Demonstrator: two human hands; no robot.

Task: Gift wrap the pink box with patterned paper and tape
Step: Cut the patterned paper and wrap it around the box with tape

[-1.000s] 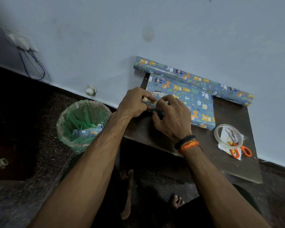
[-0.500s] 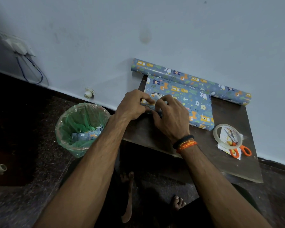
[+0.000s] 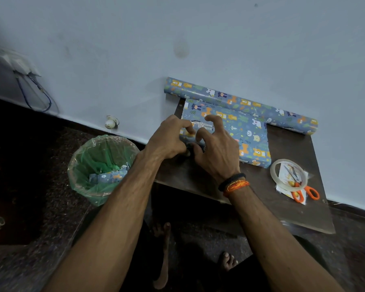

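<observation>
Both hands meet at the left end of the wrapped box [image 3: 236, 133], which lies on the far left part of the dark desk [image 3: 282, 207], covered in blue animal-print paper. The left hand [image 3: 167, 140] is curled, its fingertips pinching the folded paper at the box's end. The right hand [image 3: 215, 152] sits just beside it, thumb and forefinger pressed to the same fold while the other fingers lift and spread above the top of the box. Black and orange bands [image 3: 234, 184] circle the right wrist.

Half a second earlier the right hand lay flatter and closed over the fold; its outer fingers now rise and fan apart, showing more of the paper beneath. The box itself has not shifted on the desk.

The roll of wrapping paper [image 3: 240, 102] lies along the wall behind the box. To the right, near the desk's edge, a ring of clear tape [image 3: 274, 173] rests on a small packet [image 3: 282, 187], touching orange-handled scissors [image 3: 303, 192].

On the floor to the left stands a bin [image 3: 80, 186] lined with a green bag; scraps of the same blue paper [image 3: 108, 178] lie inside it.
</observation>
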